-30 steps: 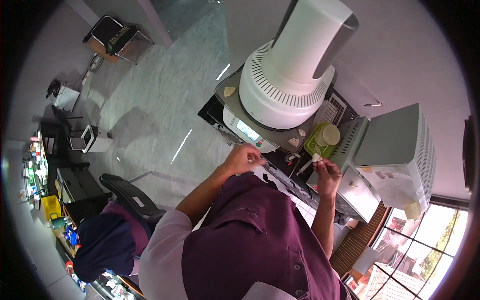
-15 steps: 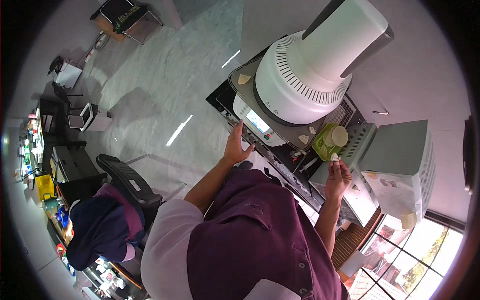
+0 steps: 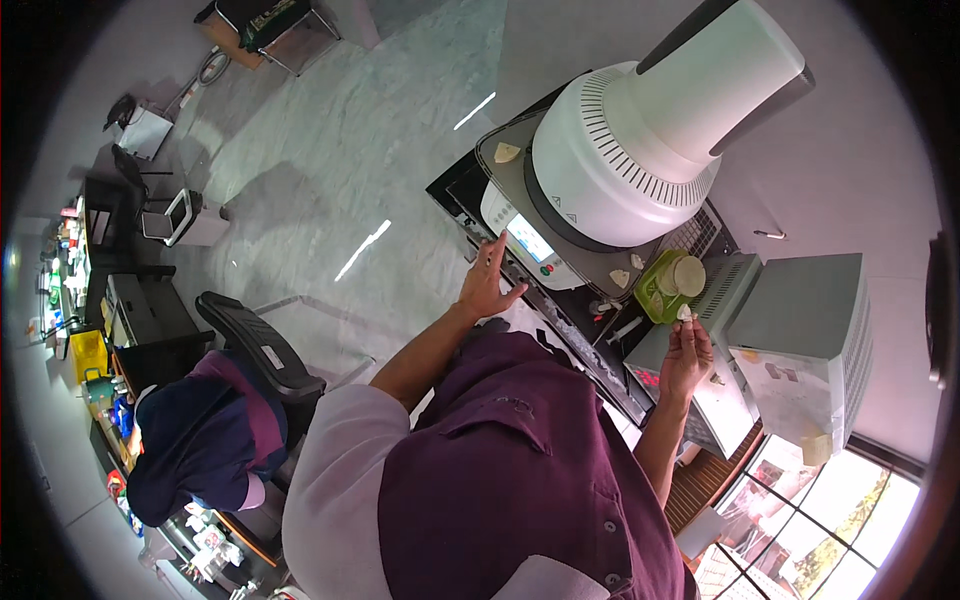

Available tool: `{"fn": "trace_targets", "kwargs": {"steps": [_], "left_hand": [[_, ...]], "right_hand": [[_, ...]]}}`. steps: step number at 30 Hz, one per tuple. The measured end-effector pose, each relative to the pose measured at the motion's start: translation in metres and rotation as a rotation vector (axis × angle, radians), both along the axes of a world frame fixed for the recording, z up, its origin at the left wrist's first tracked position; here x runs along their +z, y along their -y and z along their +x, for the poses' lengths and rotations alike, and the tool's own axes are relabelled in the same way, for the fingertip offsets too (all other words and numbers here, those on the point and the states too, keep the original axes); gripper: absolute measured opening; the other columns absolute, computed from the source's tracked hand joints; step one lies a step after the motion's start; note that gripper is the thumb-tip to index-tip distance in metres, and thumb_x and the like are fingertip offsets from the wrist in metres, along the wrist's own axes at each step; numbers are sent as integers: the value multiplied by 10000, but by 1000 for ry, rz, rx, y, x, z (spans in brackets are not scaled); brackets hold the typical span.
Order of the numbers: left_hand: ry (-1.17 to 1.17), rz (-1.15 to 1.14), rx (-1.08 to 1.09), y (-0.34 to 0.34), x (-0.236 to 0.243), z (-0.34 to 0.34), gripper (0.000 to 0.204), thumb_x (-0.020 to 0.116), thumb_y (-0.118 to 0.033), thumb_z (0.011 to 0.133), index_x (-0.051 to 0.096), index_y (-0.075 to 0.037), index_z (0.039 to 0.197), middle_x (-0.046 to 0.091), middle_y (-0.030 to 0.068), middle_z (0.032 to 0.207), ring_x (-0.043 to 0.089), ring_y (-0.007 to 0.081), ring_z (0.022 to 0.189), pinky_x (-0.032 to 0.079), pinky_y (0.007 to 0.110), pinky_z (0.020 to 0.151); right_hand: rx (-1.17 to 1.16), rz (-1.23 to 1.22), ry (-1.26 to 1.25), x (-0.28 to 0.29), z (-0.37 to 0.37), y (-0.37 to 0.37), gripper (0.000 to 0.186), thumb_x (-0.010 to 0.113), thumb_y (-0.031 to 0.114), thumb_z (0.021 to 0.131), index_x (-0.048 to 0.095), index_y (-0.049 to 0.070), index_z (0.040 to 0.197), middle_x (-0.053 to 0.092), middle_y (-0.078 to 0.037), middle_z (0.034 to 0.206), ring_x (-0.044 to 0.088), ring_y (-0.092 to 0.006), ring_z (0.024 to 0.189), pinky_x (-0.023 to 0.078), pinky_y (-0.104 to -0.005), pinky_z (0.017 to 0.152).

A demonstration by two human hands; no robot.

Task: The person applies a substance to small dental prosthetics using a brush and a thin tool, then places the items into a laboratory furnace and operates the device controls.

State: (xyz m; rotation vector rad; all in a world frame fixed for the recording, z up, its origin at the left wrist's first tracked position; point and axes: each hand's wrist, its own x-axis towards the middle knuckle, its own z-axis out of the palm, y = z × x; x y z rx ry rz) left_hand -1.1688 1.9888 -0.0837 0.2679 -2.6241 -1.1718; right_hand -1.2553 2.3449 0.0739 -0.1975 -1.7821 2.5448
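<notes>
A white dome-topped furnace (image 3: 600,150) stands before me, with a lit screen (image 3: 529,238) and buttons on its front panel. My left hand (image 3: 485,288) is at the panel's left edge, fingers spread and holding nothing. Its fingertip is beside the screen; whether it touches cannot be made out. Between the fingertips of my right hand (image 3: 686,360) is a small white dental cast piece (image 3: 685,312), held up by a green tray (image 3: 645,296) that carries a round beige disc (image 3: 689,275). More pale pieces lie on the furnace's platform, one (image 3: 507,153) far left and another (image 3: 620,278) near right.
Right of the tray stand grey vented cabinets (image 3: 795,350), one with a red lit display (image 3: 647,379). A black chair (image 3: 255,350) is at left, where a person in dark clothing (image 3: 205,440) bends at a cluttered bench. A windowed wall (image 3: 820,510) lies lower right.
The view has shifted slightly, so the furnace sits farther right. My left fingertips have come closer to the screen. My right hand still holds the white piece by the tray.
</notes>
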Motion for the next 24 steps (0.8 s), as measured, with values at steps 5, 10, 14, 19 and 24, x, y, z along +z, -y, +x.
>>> {"fn": "trace_targets", "kwargs": {"steps": [5,10,14,19,24], "left_hand": [[-46,-69,-40,6,0,2,1180,822,-413,797,62,-45,1621,443,328,1323,525,497,1222,537,522,947],[-9,-61,-33,8,0,0,1166,814,-425,800,76,-61,1627,456,294,1313,570,462,1151,554,509,887],[-35,-37,-52,11,1,0,1151,807,-428,803,87,-82,1632,478,265,1286,598,427,1090,556,505,857],[19,-55,-40,11,1,-2,1137,805,-419,805,98,-88,1632,503,236,1250,606,401,1067,555,506,847],[14,-65,-43,14,-2,-2,1146,801,-423,806,83,-74,1628,502,253,1255,604,420,1060,555,511,836]], "right_hand": [[30,-18,-9,-3,-2,7,87,679,-8,960,696,-12,1045,715,-118,1060,692,-172,931,592,-286,846],[36,-31,-12,4,0,11,78,679,-12,959,703,-10,1033,719,-114,1046,691,-175,927,585,-292,864],[82,-35,-73,1,-2,6,123,666,2,967,720,23,1076,738,-106,1079,726,-186,909,611,-277,805],[58,-55,-49,0,1,2,113,668,-8,964,712,0,1068,731,-112,1059,711,-190,916,598,-295,839],[58,-30,-33,4,2,1,101,674,-9,962,704,-25,1057,723,-120,1048,700,-195,915,591,-317,873]]}}
